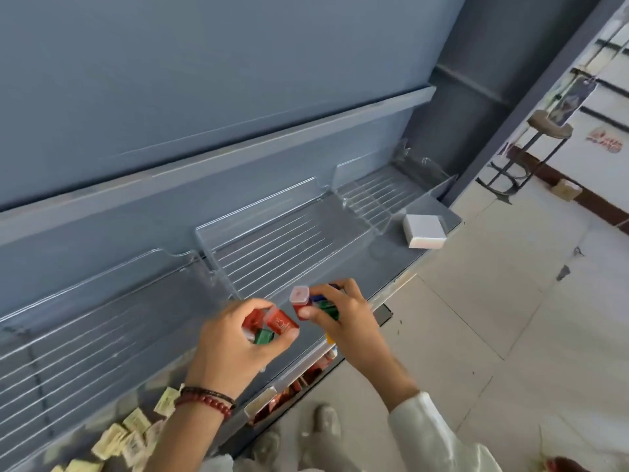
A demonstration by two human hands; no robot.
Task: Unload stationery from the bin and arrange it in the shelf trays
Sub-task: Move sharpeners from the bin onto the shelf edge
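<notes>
My left hand point(235, 342) grips a handful of small plastic boxes, red ones point(280, 321) and a green one point(263, 336), just in front of the middle clear shelf tray point(272, 247). My right hand point(343, 318) holds more of the same small boxes: a red one with a clear cap point(300, 299), plus blue and green ones point(326, 306). Both hands hover over the front edge of the grey-blue shelf, close together. Another clear ribbed tray point(85, 318) stands at the left. The bin is not clearly visible.
Small pale yellow packets point(132, 434) lie in the lower left tray. A white block point(423, 230) sits on the shelf at the right, next to a third clear tray point(377, 195). Red items point(289, 390) fill a lower shelf. Tiled floor and a stool point(531, 148) lie to the right.
</notes>
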